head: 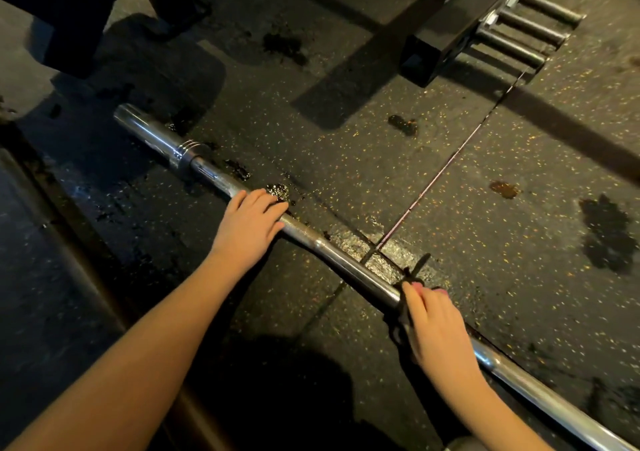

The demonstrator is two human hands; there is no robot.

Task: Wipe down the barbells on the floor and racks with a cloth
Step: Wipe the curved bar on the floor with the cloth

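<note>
A dark, speckled rubber floor [485, 208] carries a chrome barbell [346, 263] lying flat and on the diagonal, its sleeve end toward the floor's far-left side and its shaft running off at the near-right corner, crossing a seam [450, 163] between two mats. At the floor's far edge stands a black rack [443, 35], with another black frame [69, 17] in the far-left corner. A person's two bare forearms reach in from the near edge. The left hand [251, 223] rests on the knurled part of the shaft just inside the sleeve, fingers laid loosely across it and gripping nothing. The right hand [438, 326] sits farther along, well apart from the left, closed over the bar with a dark cloth [403, 315] bunched beneath it – the cloth pressed against the steel. Steel pegs [519, 48] jut from the rack's side. Dark wet patches [607, 236] mark the mats along the bar and toward the right edge.
</note>
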